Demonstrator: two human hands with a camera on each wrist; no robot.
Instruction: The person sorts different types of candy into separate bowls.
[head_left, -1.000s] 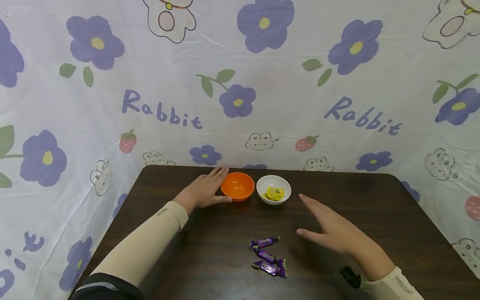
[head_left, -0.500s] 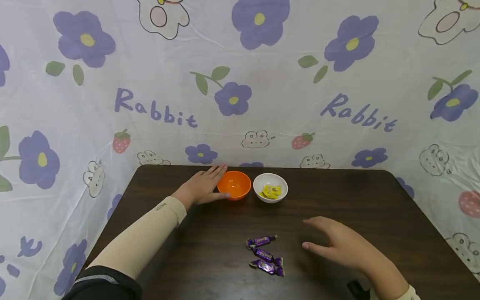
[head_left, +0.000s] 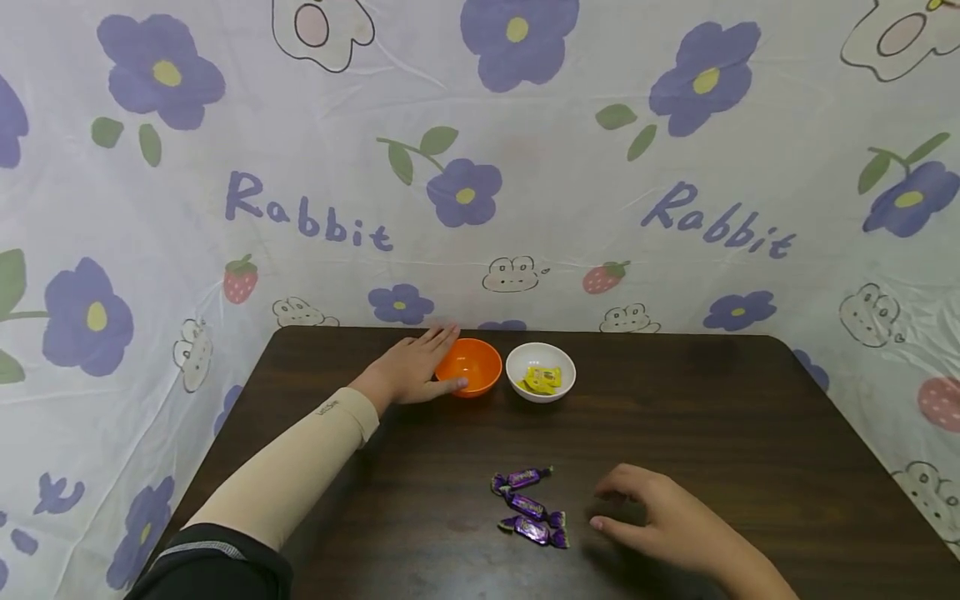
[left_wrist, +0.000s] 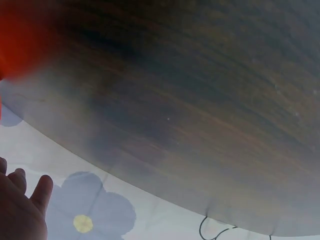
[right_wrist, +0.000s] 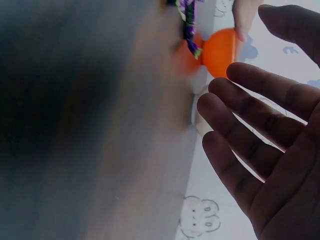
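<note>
My left hand (head_left: 408,367) rests against the left side of an orange bowl (head_left: 480,367), its fingers straight along the far side and the thumb at the near rim. Beside that bowl, to its right, a white bowl (head_left: 566,375) contains several yellow wrapped candies (head_left: 542,381). Several purple wrapped candies (head_left: 528,507) lie on the table in front of the bowls. Just right of them hovers my right hand (head_left: 660,521), holding nothing, with its fingers loosely bent and apart. In the right wrist view, a purple candy (right_wrist: 189,25) and the orange bowl show beyond the fingers (right_wrist: 240,130).
The dark wooden table (head_left: 375,517) ends at a white cloth backdrop (head_left: 547,225) printed with purple flowers, strawberries and rabbits. In the left wrist view, the tabletop (left_wrist: 200,100) fills most of the picture.
My right hand has moved down and nearer to the purple candies, its fingers bending a little more. My left hand has stayed at the orange bowl. The head view has shifted slightly.
</note>
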